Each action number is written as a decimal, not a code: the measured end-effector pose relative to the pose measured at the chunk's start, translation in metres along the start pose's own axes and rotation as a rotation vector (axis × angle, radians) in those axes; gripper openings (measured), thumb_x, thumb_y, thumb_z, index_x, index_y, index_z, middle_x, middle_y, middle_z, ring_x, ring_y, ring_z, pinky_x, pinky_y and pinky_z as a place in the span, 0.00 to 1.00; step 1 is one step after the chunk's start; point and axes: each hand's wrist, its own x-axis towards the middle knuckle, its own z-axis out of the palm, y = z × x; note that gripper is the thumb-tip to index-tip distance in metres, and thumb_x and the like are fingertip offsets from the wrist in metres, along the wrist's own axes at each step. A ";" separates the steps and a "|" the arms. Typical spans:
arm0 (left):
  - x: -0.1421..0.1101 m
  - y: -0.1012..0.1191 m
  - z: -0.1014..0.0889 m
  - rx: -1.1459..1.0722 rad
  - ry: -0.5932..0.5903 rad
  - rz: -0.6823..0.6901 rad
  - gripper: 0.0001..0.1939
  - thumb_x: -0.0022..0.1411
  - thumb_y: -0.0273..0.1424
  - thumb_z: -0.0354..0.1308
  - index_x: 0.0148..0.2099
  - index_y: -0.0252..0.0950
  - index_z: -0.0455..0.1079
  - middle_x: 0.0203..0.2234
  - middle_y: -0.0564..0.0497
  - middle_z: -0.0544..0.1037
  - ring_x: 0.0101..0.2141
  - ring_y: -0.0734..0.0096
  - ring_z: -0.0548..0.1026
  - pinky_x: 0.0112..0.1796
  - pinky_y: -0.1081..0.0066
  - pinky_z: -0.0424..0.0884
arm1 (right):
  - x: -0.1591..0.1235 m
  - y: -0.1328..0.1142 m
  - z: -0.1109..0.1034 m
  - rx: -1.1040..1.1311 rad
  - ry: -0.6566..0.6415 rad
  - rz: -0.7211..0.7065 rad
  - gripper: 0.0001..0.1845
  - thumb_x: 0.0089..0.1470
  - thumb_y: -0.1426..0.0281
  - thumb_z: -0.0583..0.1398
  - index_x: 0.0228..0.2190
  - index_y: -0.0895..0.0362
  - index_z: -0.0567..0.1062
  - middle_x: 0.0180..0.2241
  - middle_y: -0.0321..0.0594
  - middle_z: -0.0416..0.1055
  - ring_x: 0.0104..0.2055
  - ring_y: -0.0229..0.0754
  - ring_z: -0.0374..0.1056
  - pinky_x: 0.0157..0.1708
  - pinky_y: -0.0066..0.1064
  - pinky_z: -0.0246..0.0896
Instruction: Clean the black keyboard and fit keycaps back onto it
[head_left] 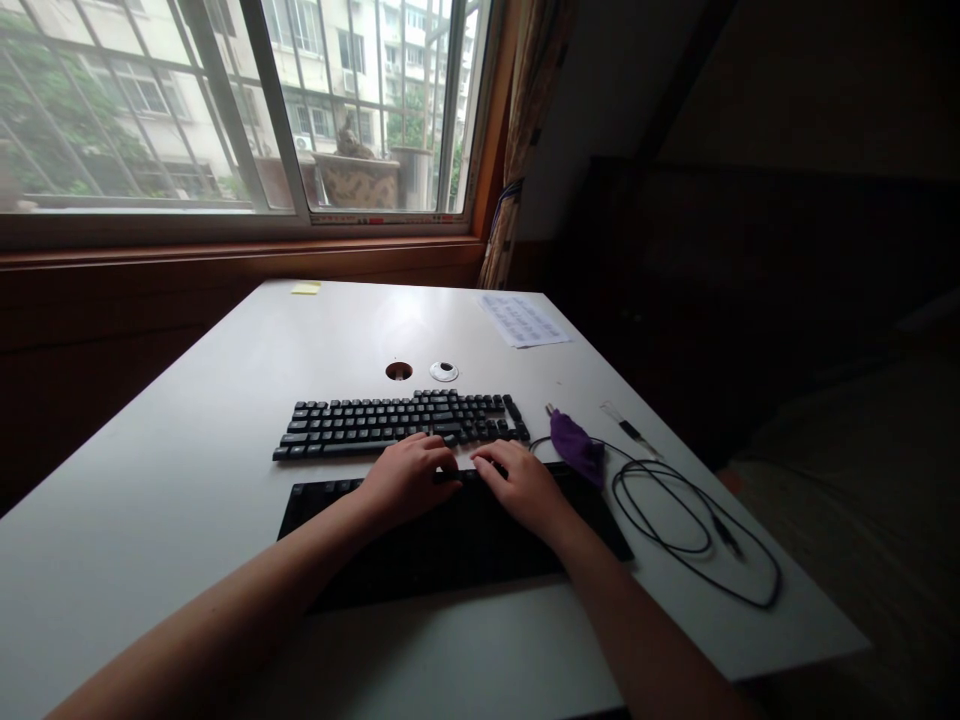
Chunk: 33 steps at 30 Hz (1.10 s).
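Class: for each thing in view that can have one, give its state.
Black plastic keycaps: loose, laid in rows
Black rectangular keyboard: flat, few keycaps visible
Left hand: fingers bent
Right hand: fingers bent
Thin black cable: loosely coiled
Purple cloth: rumpled
Round dark hole: uncovered
Patterned fabric curtain: tied back
White printed sheets: flat

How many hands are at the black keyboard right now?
2. The left hand and the right hand are side by side at the far edge of the black keyboard, near the rows of keycaps. No other hands show.

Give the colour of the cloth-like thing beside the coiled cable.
Purple; the cloth-like thing shows best in the head view, the only one here.
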 end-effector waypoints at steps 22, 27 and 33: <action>-0.001 -0.002 0.002 0.006 0.003 0.004 0.06 0.62 0.36 0.67 0.40 0.42 0.78 0.37 0.50 0.80 0.41 0.61 0.75 0.41 0.67 0.72 | 0.000 -0.001 -0.001 0.021 0.007 0.005 0.09 0.62 0.69 0.60 0.43 0.53 0.78 0.38 0.39 0.78 0.43 0.46 0.71 0.46 0.38 0.65; -0.001 0.000 0.001 0.011 -0.006 -0.002 0.05 0.62 0.37 0.67 0.40 0.42 0.78 0.37 0.51 0.80 0.41 0.61 0.75 0.40 0.66 0.72 | 0.000 -0.001 -0.001 0.016 -0.007 0.010 0.09 0.61 0.66 0.62 0.44 0.53 0.78 0.37 0.39 0.78 0.42 0.46 0.71 0.46 0.39 0.65; 0.000 0.001 -0.001 0.008 -0.003 -0.003 0.05 0.61 0.36 0.67 0.39 0.42 0.78 0.37 0.51 0.80 0.41 0.61 0.75 0.40 0.66 0.71 | 0.000 -0.002 -0.002 0.024 -0.009 0.008 0.10 0.62 0.66 0.61 0.44 0.53 0.78 0.38 0.39 0.78 0.43 0.46 0.71 0.47 0.39 0.65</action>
